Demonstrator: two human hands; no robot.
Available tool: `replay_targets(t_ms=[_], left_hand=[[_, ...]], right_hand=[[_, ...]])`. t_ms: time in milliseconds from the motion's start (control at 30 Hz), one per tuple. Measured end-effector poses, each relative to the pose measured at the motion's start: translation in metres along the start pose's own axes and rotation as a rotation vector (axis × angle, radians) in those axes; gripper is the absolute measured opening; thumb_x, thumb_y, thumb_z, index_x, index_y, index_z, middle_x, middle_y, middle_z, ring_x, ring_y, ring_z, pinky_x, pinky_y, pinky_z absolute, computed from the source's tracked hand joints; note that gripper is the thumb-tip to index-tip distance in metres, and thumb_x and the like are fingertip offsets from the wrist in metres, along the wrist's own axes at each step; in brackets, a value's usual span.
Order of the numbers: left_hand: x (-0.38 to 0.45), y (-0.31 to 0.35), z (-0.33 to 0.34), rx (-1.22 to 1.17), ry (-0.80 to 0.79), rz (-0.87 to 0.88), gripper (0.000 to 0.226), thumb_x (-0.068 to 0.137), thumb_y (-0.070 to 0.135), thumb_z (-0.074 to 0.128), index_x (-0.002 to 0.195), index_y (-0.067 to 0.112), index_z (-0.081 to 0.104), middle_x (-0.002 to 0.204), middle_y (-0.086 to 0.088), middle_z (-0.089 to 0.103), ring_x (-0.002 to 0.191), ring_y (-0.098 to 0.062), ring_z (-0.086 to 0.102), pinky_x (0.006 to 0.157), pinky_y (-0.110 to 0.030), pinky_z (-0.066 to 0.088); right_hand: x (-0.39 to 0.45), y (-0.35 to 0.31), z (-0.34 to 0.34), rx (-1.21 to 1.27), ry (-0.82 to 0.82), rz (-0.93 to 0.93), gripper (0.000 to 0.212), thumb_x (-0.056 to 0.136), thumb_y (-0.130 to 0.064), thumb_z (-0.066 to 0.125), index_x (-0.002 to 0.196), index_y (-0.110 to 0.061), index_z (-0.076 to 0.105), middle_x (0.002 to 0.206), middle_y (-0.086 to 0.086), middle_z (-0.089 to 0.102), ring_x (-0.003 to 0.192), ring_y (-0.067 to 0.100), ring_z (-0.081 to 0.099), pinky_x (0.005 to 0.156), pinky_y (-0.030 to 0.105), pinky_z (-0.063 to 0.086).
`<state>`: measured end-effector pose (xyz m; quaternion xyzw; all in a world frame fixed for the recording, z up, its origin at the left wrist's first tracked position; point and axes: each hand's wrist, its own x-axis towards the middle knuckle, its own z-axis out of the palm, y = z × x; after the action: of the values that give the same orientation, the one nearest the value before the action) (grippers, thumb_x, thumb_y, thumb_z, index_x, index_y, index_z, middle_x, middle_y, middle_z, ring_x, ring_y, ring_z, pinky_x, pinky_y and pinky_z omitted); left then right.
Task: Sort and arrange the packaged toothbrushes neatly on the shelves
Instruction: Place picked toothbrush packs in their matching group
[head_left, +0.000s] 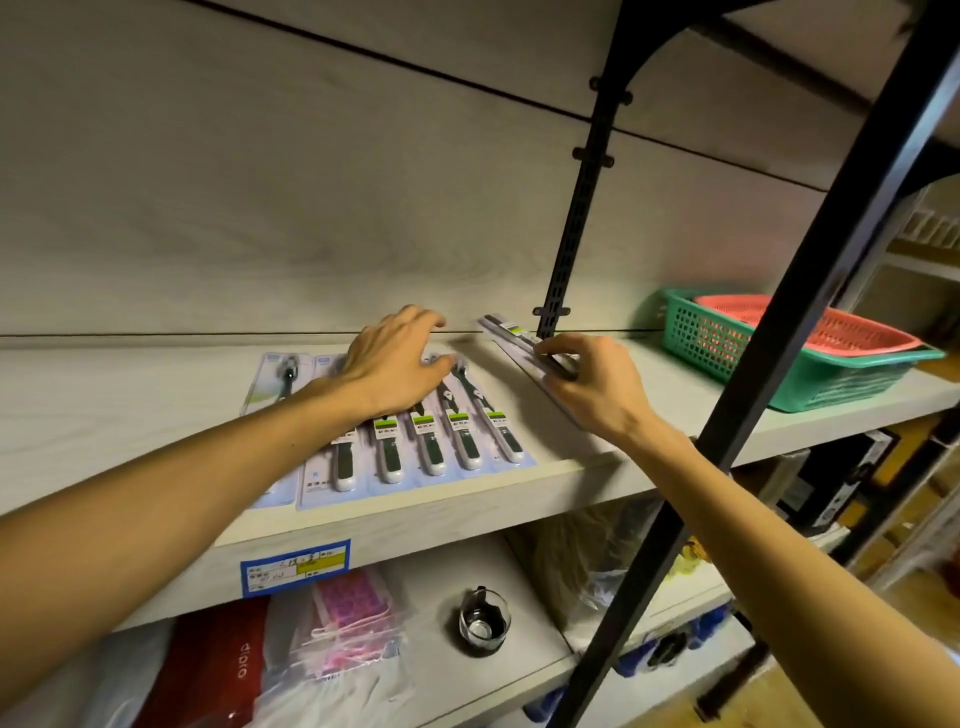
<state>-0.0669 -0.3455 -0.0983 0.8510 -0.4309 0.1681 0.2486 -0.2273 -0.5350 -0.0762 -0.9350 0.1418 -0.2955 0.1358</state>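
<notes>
While the left hand (400, 358) lies flat with spread fingers on the row of blister-packed toothbrushes with dark handles and white ends (415, 441), it seems to pin them so the row keeps its line. To the right, the right hand (582, 384) pinches 1 more flat toothbrush pack (511, 332), thumb and fingers curled round its edge; the pack stands on its long side, tilted, its far end near the black slotted upright (571, 218). It sits just right of the row and apart from it, probably ready to be laid down as the next in line. About 6 packs lie side by side on the pale wooden shelf (130, 395), handles toward the near edge, where a blue price label (296, 566) is stuck. Further right on the same shelf, well apart, a red plastic basket (810, 327) nests inside a green plastic basket (810, 374).
</notes>
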Motion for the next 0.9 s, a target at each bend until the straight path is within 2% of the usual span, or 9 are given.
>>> replay_targets(t_ms=[133, 233, 333, 400, 533, 600, 667, 800, 900], left_hand=[[0.008, 0.000, -0.011, 0.010, 0.053, 0.059, 0.069, 0.092, 0.049, 0.062, 0.150, 0.021, 0.038, 0.157, -0.001, 0.038, 0.138, -0.026, 0.041, 0.110, -0.041, 0.037], [0.020, -0.005, -0.024, 0.121, -0.073, 0.118, 0.075, 0.090, 0.056, 0.062, 0.154, 0.026, 0.034, 0.158, 0.001, 0.038, 0.141, -0.024, 0.039, 0.115, -0.041, 0.034], [0.026, -0.006, -0.032, 0.113, -0.210, 0.137, 0.055, 0.085, 0.068, 0.059, 0.132, 0.041, 0.057, 0.129, 0.012, 0.064, 0.117, -0.018, 0.060, 0.097, -0.040, 0.050], [0.024, -0.004, -0.032, 0.111, -0.220, 0.116, 0.058, 0.077, 0.077, 0.061, 0.122, 0.040, 0.063, 0.110, 0.016, 0.069, 0.097, -0.013, 0.064, 0.085, -0.038, 0.054], [0.015, 0.003, -0.026, 0.282, -0.102, 0.082, 0.069, 0.068, 0.088, 0.055, 0.116, 0.039, 0.064, 0.091, 0.016, 0.068, 0.083, -0.015, 0.063, 0.072, -0.033, 0.050], [0.012, 0.009, -0.021, 0.363, -0.038, 0.085, 0.068, 0.068, 0.090, 0.048, 0.107, 0.037, 0.067, 0.081, 0.015, 0.067, 0.080, -0.016, 0.063, 0.064, -0.030, 0.041], [0.010, 0.018, -0.018, 0.402, -0.003, 0.084, 0.066, 0.070, 0.089, 0.046, 0.101, 0.035, 0.068, 0.079, 0.010, 0.069, 0.081, -0.019, 0.065, 0.062, -0.030, 0.036], [0.011, 0.041, -0.013, 0.382, 0.003, 0.057, 0.064, 0.071, 0.088, 0.046, 0.096, 0.035, 0.070, 0.072, 0.011, 0.066, 0.076, -0.018, 0.062, 0.058, -0.030, 0.032], [0.016, 0.058, -0.009, 0.194, -0.105, 0.049, 0.056, 0.073, 0.088, 0.044, 0.087, 0.041, 0.070, 0.058, 0.017, 0.064, 0.063, -0.003, 0.061, 0.054, -0.024, 0.035]], right_hand=[[0.015, -0.002, -0.007, 0.093, -0.059, -0.153, 0.028, 0.081, -0.010, 0.068, 0.105, -0.023, 0.076, 0.104, -0.007, 0.075, 0.100, 0.017, 0.068, 0.087, 0.033, 0.052], [0.026, 0.000, -0.020, 0.173, -0.230, -0.276, 0.036, 0.078, 0.002, 0.068, 0.108, -0.015, 0.076, 0.107, -0.006, 0.074, 0.104, 0.012, 0.067, 0.095, 0.028, 0.049], [0.037, 0.008, -0.021, 0.223, -0.295, -0.312, 0.039, 0.077, 0.007, 0.067, 0.107, -0.015, 0.077, 0.109, -0.005, 0.074, 0.105, 0.010, 0.067, 0.095, 0.025, 0.050], [0.043, 0.013, -0.015, 0.240, -0.285, -0.322, 0.038, 0.077, 0.007, 0.066, 0.106, -0.015, 0.077, 0.106, -0.005, 0.075, 0.101, 0.010, 0.068, 0.093, 0.027, 0.052], [0.054, 0.033, 0.006, 0.103, -0.130, -0.298, 0.034, 0.086, -0.016, 0.069, 0.119, -0.019, 0.070, 0.120, -0.006, 0.070, 0.114, 0.015, 0.063, 0.098, 0.031, 0.049], [0.059, 0.044, 0.018, 0.074, -0.160, -0.185, 0.037, 0.090, -0.029, 0.068, 0.125, -0.019, 0.064, 0.124, -0.004, 0.068, 0.116, 0.017, 0.062, 0.098, 0.034, 0.049], [0.063, 0.050, 0.030, 0.104, -0.265, -0.086, 0.044, 0.092, -0.041, 0.065, 0.127, -0.016, 0.064, 0.121, 0.000, 0.068, 0.110, 0.020, 0.063, 0.096, 0.037, 0.050], [0.068, 0.052, 0.046, 0.117, -0.278, -0.080, 0.044, 0.096, -0.052, 0.052, 0.120, -0.019, 0.068, 0.115, 0.001, 0.071, 0.105, 0.023, 0.064, 0.092, 0.042, 0.051], [0.078, 0.052, 0.045, 0.146, -0.258, -0.072, 0.043, 0.096, -0.053, 0.052, 0.116, -0.020, 0.069, 0.114, 0.003, 0.072, 0.102, 0.023, 0.065, 0.090, 0.041, 0.053]])
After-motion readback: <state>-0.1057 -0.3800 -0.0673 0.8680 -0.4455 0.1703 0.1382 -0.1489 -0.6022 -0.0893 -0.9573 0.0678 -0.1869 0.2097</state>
